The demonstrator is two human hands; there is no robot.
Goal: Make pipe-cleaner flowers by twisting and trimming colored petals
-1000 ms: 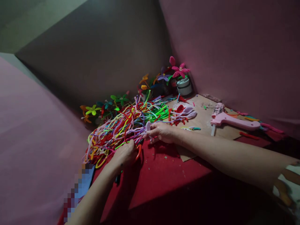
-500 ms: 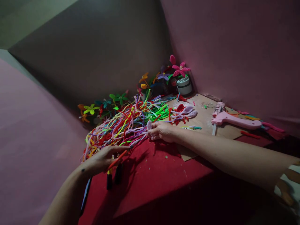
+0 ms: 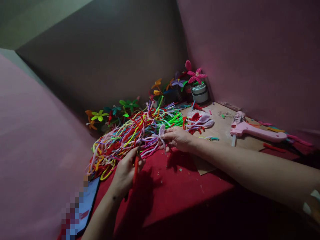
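Note:
My left hand (image 3: 128,168) is closed around red-handled pliers (image 3: 135,170), their dark jaws pointing up and away over the red tabletop. To its right, my right hand (image 3: 177,138) pinches a pale lilac pipe-cleaner petal (image 3: 162,130), whose loop stands up above the fingertips while thin ends hang below. The jaws are apart from the petal. Just behind both hands spreads a tangled heap of multicoloured pipe cleaners (image 3: 122,136). More lilac petals (image 3: 206,121) lie beside red pieces, beyond my right hand.
A pink glue gun (image 3: 260,131) rests on a cardboard sheet (image 3: 222,110) at right. Pipe-cleaner flowers (image 3: 100,115) line the back, with a pink one (image 3: 197,76) over a white pot (image 3: 200,93). A lit phone or tablet (image 3: 87,203) lies at lower left. Walls enclose the table.
My left hand has turned and moved right, bringing the pliers upright near the petal. My right hand has shifted slightly, showing more of the lilac petal. The view has moved a little.

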